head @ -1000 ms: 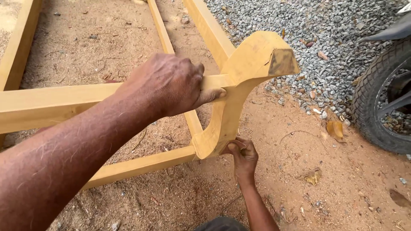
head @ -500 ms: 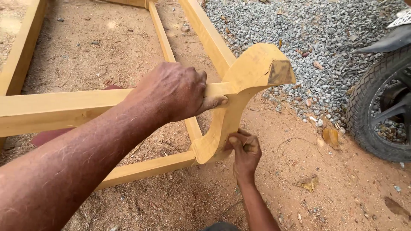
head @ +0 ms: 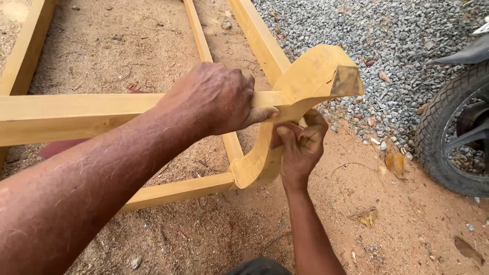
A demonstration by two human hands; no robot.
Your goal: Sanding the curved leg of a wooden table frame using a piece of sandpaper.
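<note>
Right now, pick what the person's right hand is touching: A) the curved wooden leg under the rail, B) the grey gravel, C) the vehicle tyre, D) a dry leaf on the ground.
A: the right hand presses against the curved wooden leg just below the rail that the left hand grips, while the tyre, gravel and leaf lie apart from it.

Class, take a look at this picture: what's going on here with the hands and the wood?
A person is handling a yellow wooden frame outdoors on sandy ground. The left hand grips a straight rail where it meets a curved piece. The right hand presses on the curved piece from below. Gravel and a tyre lie to the right.
</note>
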